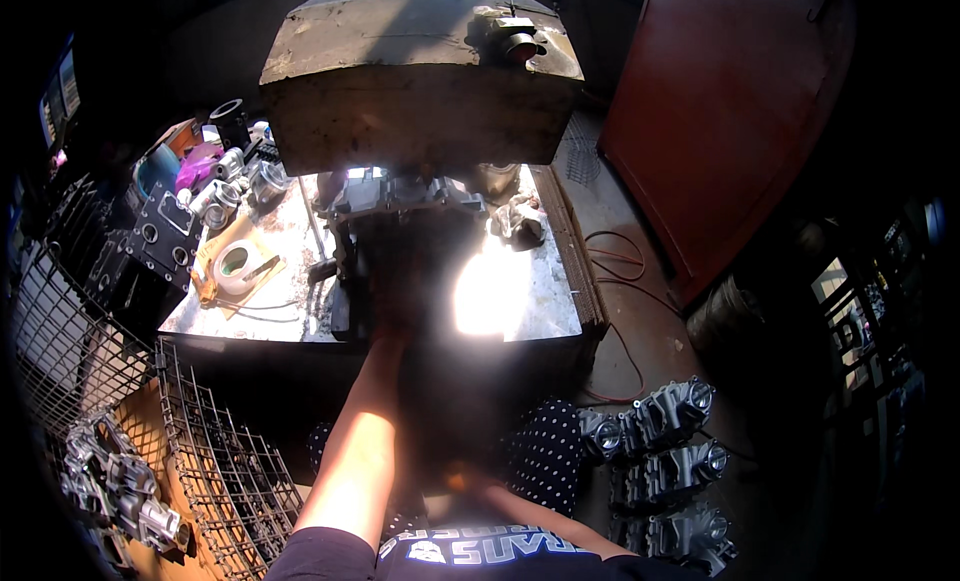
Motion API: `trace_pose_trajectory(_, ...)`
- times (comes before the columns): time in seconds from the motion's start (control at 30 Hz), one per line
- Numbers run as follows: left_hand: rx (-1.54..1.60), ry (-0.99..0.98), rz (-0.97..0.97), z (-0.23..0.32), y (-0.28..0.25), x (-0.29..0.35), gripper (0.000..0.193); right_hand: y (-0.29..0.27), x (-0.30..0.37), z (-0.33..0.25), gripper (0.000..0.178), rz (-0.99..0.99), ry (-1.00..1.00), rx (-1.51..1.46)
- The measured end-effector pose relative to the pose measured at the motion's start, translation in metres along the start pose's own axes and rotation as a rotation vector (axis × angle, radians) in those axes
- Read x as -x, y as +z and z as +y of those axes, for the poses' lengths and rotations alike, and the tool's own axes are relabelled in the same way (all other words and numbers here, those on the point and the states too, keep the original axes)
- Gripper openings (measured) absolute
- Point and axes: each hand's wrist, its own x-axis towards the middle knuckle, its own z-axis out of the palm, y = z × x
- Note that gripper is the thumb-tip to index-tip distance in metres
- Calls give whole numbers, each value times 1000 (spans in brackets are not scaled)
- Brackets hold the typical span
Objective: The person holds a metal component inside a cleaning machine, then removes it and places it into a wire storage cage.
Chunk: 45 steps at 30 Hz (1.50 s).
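The left hand (392, 316) ends a bare, sunlit forearm stretched forward from the lower edge; it sinks into deep shadow just short of a grey, irregular metal casting (405, 194), and I cannot tell whether it is clenched, released or grasping. The right hand (463, 479) is low and blurred, its forearm bent inward before black cloth with white dots (548, 441); its grip is likewise unreadable.

At far left, silver metal castings (125, 486) lie beside a panel of dark wire mesh (220, 461). Further in come a black metal plate with round holes (163, 229) and a white ring-shaped roll (240, 284) on yellowish card. A large, stained brown box (420, 111) looms over the middle, just beyond the grey casting (harsh glare washes out the area to its right). More silver castings (668, 417) stand in rows at lower right.

The white, stained surface (545, 296) carries the grey casting at its centre. Rightward, a thin red hose (641, 259) curls across the floor near a tall red-brown panel (725, 121).
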Motion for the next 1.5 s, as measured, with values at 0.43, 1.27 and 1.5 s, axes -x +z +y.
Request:
trace_pose_trajectory(0.43, 54, -89, -101, -1, 5, 1, 50, -7, 11, -15, 47, -29, 18, -32)
trace_pose_trajectory(1.27, 117, -85, -92, -1, 0, -2, 53, -15, 20, -27, 47, -51, 12, -12)
trace_pose_trajectory(1.5, 205, -114, -120, 4, -9, -6, 51, -16, 22, -29, 49, -34, 27, -62)
